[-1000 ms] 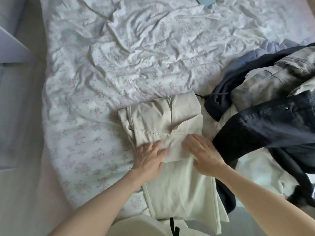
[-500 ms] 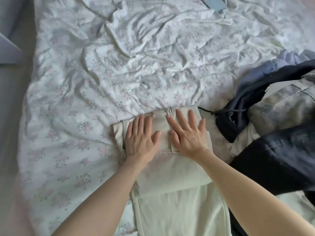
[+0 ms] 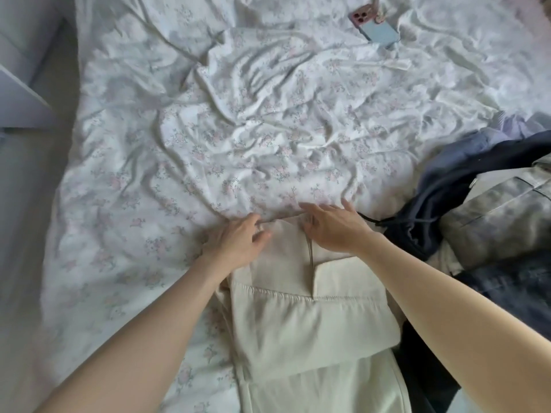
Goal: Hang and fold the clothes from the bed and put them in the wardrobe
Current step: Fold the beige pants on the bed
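1. Folded trousers (image 3: 301, 317) lie on the bed (image 3: 179, 162), at its near edge, centre of view.
2. Left hand (image 3: 235, 242) rests on the trousers' far left corner; right hand (image 3: 334, 228) on the far right part, fingertips reaching over the far edge onto the sheet.
3. Pile of clothes (image 3: 489, 222) lies right of the trousers, touching their right side, partly under the right forearm.
4. Phone (image 3: 374, 29) lies on the bed far behind the trousers, well apart, toward the right.
5. Floor strip (image 3: 32, 234) runs left of the bed.

Phone (image 3: 376, 30) lying face down on sheet (image 3: 185, 162)
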